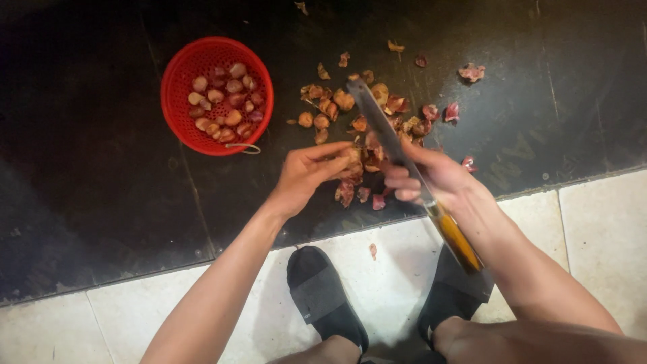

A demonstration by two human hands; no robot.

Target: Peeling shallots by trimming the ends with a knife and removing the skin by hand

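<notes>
My right hand (431, 176) grips a long knife (381, 125) with a yellow-brown handle; its blade points up and away over a heap of shallots and papery peels (350, 111) on the dark floor mat (101, 202). My left hand (306, 174) reaches into the heap from the left, fingers pinched around a shallot (350, 156) just beside the blade. A round red plastic basket (176, 108) at the upper left holds several peeled shallots.
Loose skins lie scattered toward the upper right, one pinkish piece (471, 71) apart from the rest. White floor tiles (606, 229) run along the near edge of the mat. My two feet in black slippers (322, 296) rest on the tiles below the hands.
</notes>
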